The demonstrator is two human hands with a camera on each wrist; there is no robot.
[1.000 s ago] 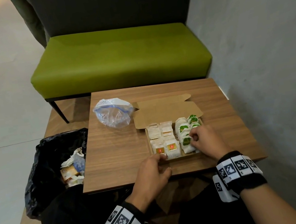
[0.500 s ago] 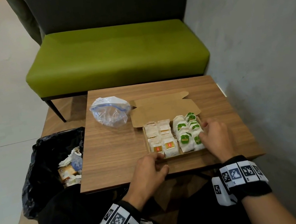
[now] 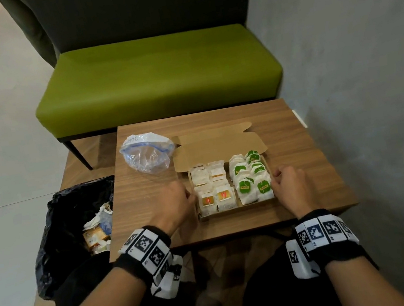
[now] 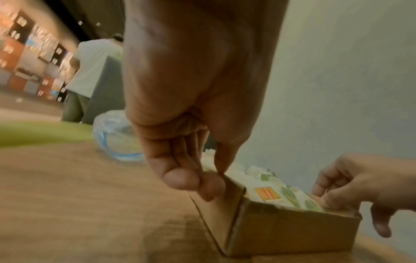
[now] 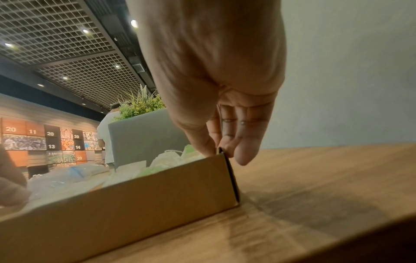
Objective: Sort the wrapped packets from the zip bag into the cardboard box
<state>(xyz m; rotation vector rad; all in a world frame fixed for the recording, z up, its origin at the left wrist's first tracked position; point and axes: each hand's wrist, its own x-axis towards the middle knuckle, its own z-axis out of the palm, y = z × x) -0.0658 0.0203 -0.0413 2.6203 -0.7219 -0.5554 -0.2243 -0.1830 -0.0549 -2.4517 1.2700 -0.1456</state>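
Observation:
An open cardboard box sits on the wooden table, its lid folded back. Inside stand several white wrapped packets: orange-labelled ones on the left, green-labelled ones on the right. My left hand pinches the box's left wall between thumb and fingers. At the opposite side my right hand pinches the right wall the same way. The clear zip bag with a blue seal lies crumpled at the back left of the box; no packets show in it.
A black rubbish bag with wrappers stands left of the table. A green bench lies beyond the table, and a grey wall runs close along the right. Another person stands far off in the room.
My left hand moved from the box's front edge to its left wall. My right hand left the green packets and took hold of the right wall.

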